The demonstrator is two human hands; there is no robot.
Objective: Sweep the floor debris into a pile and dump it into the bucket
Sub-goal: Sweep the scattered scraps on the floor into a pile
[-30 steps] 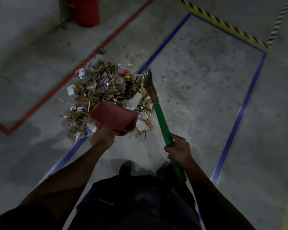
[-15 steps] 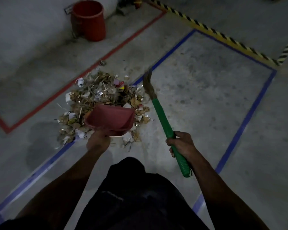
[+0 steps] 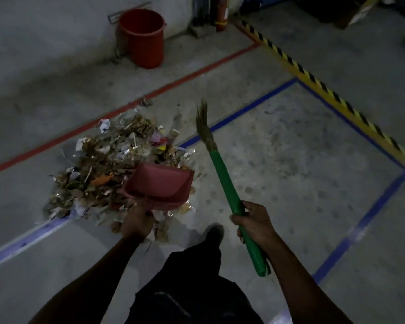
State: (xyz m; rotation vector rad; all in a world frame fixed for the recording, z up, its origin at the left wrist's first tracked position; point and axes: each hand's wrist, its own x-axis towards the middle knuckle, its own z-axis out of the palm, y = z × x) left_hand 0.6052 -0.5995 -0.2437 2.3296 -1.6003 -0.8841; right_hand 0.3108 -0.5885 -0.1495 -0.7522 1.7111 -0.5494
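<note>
A pile of dry leaves, paper scraps and foil (image 3: 117,169) lies on the concrete floor across a blue tape line. My left hand (image 3: 137,222) grips the handle of a red dustpan (image 3: 160,185), held just over the pile's near right edge with its mouth facing away from me. My right hand (image 3: 253,222) holds a broom by its green handle (image 3: 229,195); the straw bristles (image 3: 204,127) point away from me, to the right of the pile. A red bucket (image 3: 142,37) stands upright by the wall, far beyond the pile.
Red tape (image 3: 126,106) and blue tape (image 3: 360,228) lines mark the floor. A yellow-black hazard strip (image 3: 325,92) runs diagonally at the right. A fire extinguisher (image 3: 221,12) stands by the wall right of the bucket. My foot (image 3: 214,232) is near the pile.
The view has tilted up, so the bucket and wall now show fully. The dustpan has shifted slightly right over the pile's edge. The broom stays raised beside the pile.
</note>
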